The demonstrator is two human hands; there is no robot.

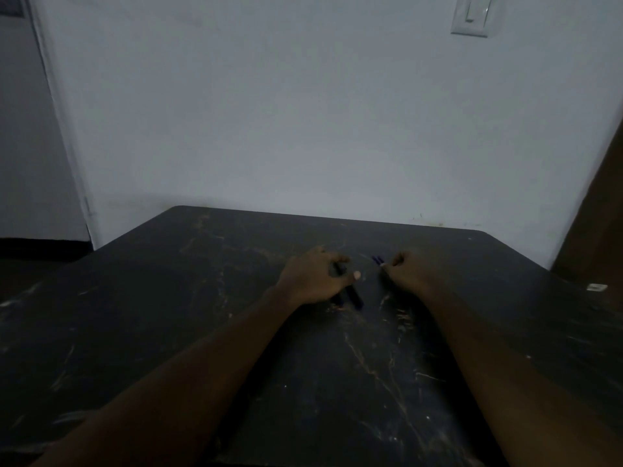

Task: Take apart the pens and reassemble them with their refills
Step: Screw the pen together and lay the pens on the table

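On the scratched dark table, the left hand had its fingers curled round two dark pens. The right hand pinched the blue pens at its fingertips. Judged risk: in the dim light, loosened parts could slip and be lost against the dark surface.

Dim room. Scratched black table stood vs pale wall, light switch top right, brown wood panel at rt edge.
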